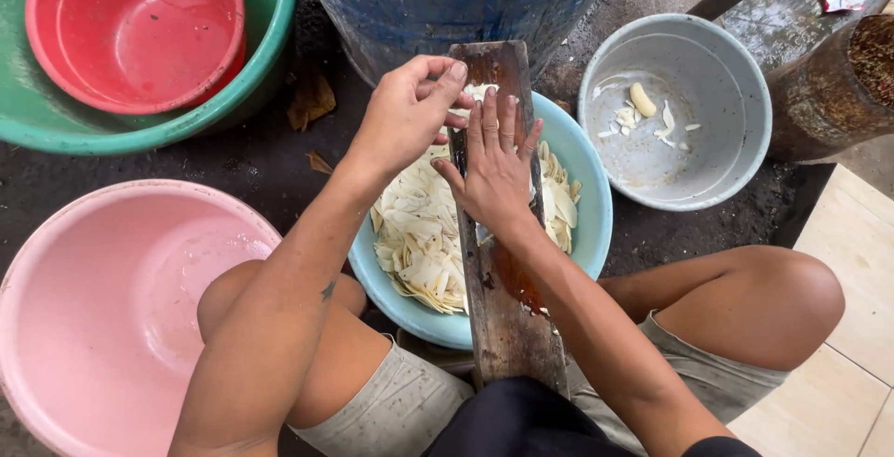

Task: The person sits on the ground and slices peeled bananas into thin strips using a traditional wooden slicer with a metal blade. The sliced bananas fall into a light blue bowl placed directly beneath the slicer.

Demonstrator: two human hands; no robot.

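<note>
Head view: a wooden slicing board (pixel 507 308) is laid sloping across a light blue basin (pixel 589 233) so that pale slices (pixel 419 233) are caught beneath, while the right hand (pixel 498 173) is pressed flat on it, fingers open, and the left hand (pixel 405 112) is pinched at its upper edge.

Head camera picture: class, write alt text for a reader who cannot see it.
A seated person's right hand presses flat on a long wooden slicing board laid across a light blue bowl full of thin pale slices, while the left hand pinches the board's top edge. Around it stand a pink basin, a red bowl inside a green basin, and a grey bucket with scraps.
</note>
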